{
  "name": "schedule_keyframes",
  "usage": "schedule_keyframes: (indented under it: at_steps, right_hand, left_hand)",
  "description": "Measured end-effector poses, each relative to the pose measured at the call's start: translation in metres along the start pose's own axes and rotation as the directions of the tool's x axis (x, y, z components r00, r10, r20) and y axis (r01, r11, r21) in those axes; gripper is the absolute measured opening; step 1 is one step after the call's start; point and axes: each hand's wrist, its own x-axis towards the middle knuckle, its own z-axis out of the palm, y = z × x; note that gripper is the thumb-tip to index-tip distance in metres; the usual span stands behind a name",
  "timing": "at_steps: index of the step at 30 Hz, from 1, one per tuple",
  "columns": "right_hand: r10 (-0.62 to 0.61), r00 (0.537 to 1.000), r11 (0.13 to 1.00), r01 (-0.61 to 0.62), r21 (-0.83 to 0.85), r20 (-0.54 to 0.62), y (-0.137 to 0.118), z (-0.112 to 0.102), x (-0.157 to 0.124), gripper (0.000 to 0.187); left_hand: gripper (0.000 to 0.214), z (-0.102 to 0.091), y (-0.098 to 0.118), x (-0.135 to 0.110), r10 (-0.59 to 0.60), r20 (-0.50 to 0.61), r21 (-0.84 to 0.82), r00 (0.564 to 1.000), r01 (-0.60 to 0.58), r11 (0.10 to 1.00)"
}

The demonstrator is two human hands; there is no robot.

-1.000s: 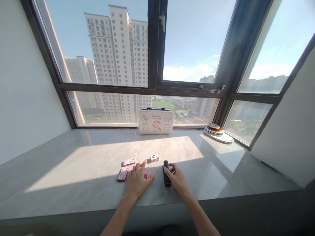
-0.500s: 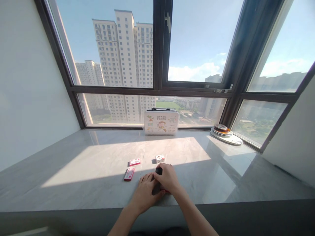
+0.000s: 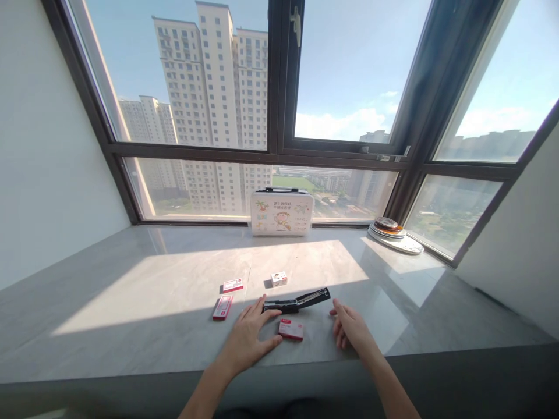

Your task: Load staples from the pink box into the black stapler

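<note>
A black stapler [image 3: 297, 301] lies swung open on the grey stone sill [image 3: 131, 302], its two halves spread in a line. My left hand [image 3: 250, 338] rests flat with fingers spread, its fingertips touching the stapler's left end. My right hand [image 3: 350, 328] lies open on the sill just right of the stapler, holding nothing. A small red and white staple box [image 3: 291, 329] sits between my hands.
Two more red boxes [image 3: 222, 306] [image 3: 233, 285] lie to the left and a small white box [image 3: 279, 279] behind the stapler. A white illustrated case [image 3: 282, 213] stands against the window. Stacked plates [image 3: 392, 234] sit at the back right.
My hands were closed together over the stapler half a second ago. Now they have parted, the stapler lies opened out flat, and a red box shows between them.
</note>
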Motion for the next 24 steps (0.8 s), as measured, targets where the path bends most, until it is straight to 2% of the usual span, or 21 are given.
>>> schedule_keyframes:
  at_steps: [2, 4, 5, 7, 9, 13, 16, 18, 21, 24]
  right_hand:
    - [0.074, 0.978, 0.986, -0.043, -0.159, 0.193, 0.002, 0.008, -0.014, 0.052]
    - [0.076, 0.944, 0.971, 0.003, -0.24, 0.322, -0.001, 0.028, -0.023, 0.051]
    - [0.038, 0.945, 0.965, 0.05, -0.258, 0.326, -0.002, 0.038, -0.026, 0.047]
    - [-0.082, 0.966, 0.943, 0.155, -0.296, 0.245, -0.004, 0.057, -0.025, 0.039]
    - [-0.168, 0.966, 0.916, 0.226, -0.331, 0.194, -0.003, 0.066, -0.019, 0.033]
    - [-0.157, 0.961, 0.916, 0.227, -0.331, 0.226, 0.003, 0.059, -0.009, 0.032]
    - [-0.149, 0.971, 0.907, 0.21, -0.365, 0.189, 0.0, 0.049, -0.012, 0.031]
    - [-0.194, 0.969, 0.87, 0.242, -0.429, 0.154, -0.009, 0.048, -0.018, 0.03]
    - [-0.309, 0.94, 0.801, 0.34, -0.493, 0.146, -0.028, 0.063, -0.025, 0.025]
    - [-0.358, 0.909, 0.756, 0.415, -0.507, 0.211, -0.045, 0.09, -0.027, 0.023]
  left_hand:
    - [0.043, 0.002, 0.003, 0.003, -0.003, 0.013, 0.008, 1.0, 0.003, 1.0]
    - [0.038, 0.004, 0.005, 0.005, -0.016, 0.011, 0.005, 1.0, 0.016, 1.0]
    - [0.037, 0.005, 0.006, 0.006, -0.025, 0.004, 0.0, 1.0, 0.025, 1.0]
    - [0.035, 0.005, 0.006, 0.007, -0.039, -0.01, -0.015, 0.999, 0.039, 0.999]
    - [0.034, 0.004, 0.005, 0.006, -0.038, -0.017, -0.037, 0.999, 0.038, 0.999]
    - [0.029, -0.002, 0.0, 0.002, -0.028, -0.027, -0.093, 0.999, 0.025, 0.995]
    - [0.027, -0.006, -0.006, -0.001, -0.039, -0.052, -0.121, 0.998, 0.033, 0.992]
    - [0.029, -0.007, -0.009, -0.003, -0.031, -0.05, -0.13, 0.998, 0.024, 0.991]
    - [0.033, -0.006, -0.013, -0.003, -0.015, -0.039, -0.133, 0.999, 0.009, 0.991]
    - [0.033, -0.002, -0.015, -0.001, -0.016, -0.03, -0.122, 0.999, 0.012, 0.992]
